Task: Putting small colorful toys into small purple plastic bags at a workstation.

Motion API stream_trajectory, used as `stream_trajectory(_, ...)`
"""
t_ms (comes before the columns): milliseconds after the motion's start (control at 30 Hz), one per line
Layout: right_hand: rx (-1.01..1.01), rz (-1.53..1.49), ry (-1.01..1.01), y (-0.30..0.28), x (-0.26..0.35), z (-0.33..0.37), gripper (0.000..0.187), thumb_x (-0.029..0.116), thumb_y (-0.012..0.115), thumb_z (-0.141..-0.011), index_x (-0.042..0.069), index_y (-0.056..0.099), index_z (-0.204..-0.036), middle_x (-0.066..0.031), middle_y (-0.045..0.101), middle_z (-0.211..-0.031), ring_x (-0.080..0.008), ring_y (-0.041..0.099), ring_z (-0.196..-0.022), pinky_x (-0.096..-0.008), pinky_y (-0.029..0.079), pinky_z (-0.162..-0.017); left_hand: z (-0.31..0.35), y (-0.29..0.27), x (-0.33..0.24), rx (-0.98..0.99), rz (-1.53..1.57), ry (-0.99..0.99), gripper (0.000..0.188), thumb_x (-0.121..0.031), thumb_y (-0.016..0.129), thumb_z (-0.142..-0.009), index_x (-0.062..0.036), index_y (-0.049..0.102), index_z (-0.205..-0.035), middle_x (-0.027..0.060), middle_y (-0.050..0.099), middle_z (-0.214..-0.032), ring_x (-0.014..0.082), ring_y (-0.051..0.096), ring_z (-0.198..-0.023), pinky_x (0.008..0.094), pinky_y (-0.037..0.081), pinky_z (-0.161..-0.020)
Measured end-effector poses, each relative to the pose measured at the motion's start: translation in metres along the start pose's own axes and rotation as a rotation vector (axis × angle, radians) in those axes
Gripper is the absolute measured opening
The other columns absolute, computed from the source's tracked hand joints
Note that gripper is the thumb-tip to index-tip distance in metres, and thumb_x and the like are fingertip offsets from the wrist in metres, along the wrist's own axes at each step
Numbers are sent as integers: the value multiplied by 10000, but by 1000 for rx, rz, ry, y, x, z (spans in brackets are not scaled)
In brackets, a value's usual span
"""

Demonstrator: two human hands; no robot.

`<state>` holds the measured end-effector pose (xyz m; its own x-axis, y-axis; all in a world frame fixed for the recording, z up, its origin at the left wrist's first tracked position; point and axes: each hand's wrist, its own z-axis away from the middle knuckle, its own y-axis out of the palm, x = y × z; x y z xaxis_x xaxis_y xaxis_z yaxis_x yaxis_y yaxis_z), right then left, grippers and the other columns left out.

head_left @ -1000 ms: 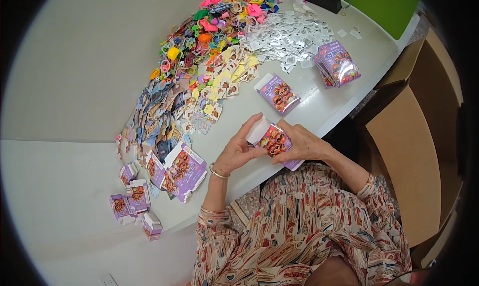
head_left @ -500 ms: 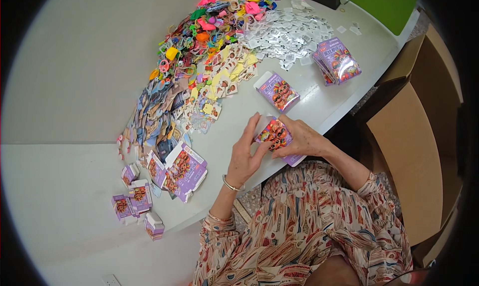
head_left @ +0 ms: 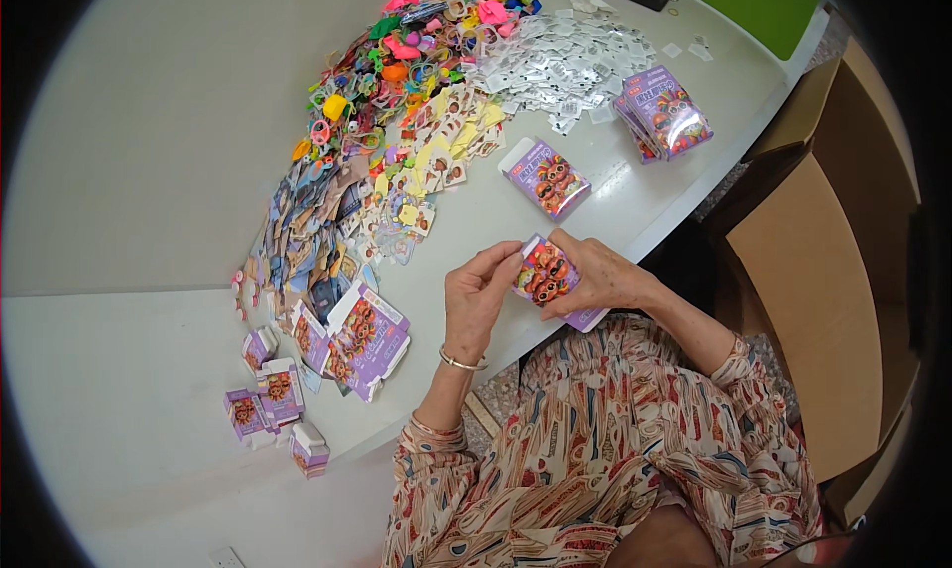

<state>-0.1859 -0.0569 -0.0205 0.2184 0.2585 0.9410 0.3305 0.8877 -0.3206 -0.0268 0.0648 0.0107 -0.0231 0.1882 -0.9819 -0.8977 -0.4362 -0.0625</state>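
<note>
My right hand grips a small purple carton printed with colourful characters, thumb on the near side and fingers over the far side. At the carton's left end, my left hand has its fingertips pinched together on the end flap. That flap is mostly covered by the fingers. Under my right hand, the edge of another purple carton shows at the table's front edge. Just beyond the hands lies a similar carton with its white end flap sticking out.
Stacked purple cartons stand at the far right. Piles of small colourful toys, cards and clear packets cover the back of the white table. Flattened cartons and several upright ones sit left. A cardboard box stands right.
My left fingers have drawn together from a spread position round the carton onto its end. The pale flap that stood out there is now largely out of sight. My right hand keeps its hold.
</note>
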Motion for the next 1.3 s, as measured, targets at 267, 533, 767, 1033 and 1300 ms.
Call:
stream_trajectory(267,-26,-73,-51,1,-8,-1,713,407,851,-588,0,438,-1002,-227,620,-821,-396,619,-817,-440,473,-737,4,4,3,12,-404,170,255,0,569,-896,24,620,-1145,78,683,-899,78,597,-782,221,494,-722)
stream_trajectory(533,0,-51,-37,6,-12,-4,696,408,836,-605,-11,462,-1016,-204,624,-807,-363,626,-813,-414,472,-722,17,10,24,12,-380,391,286,16,544,-899,31,588,-1182,149,645,-1094,163,635,-955,253,486,-872)
stream_trajectory(767,38,-679,-74,-31,-6,6,1074,331,875,-578,27,257,-1403,-113,455,-1301,-203,572,-995,-326,482,-840,-5,-19,15,-12,551,-138,230,-33,562,-912,11,565,-1138,99,637,-1097,128,618,-952,274,509,-838)
stream_trajectory(1033,-499,46,-251,17,-2,3,871,245,862,-568,9,372,-1248,-180,519,-1197,-315,543,-1095,-368,440,-939,-25,-21,21,53,173,-123,295,-165,644,-889,7,601,-1124,56,648,-1055,118,606,-891,256,495,-765)
stream_trajectory(1300,-542,273,-106,3,13,8,833,326,796,-660,-30,350,-1266,-264,566,-1083,-400,600,-973,-435,489,-846,-87,-108,49,-434,-1255,627,376,-263,738,-770,-5,602,-1008,152,602,-1005,321,547,-904,397,431,-778)
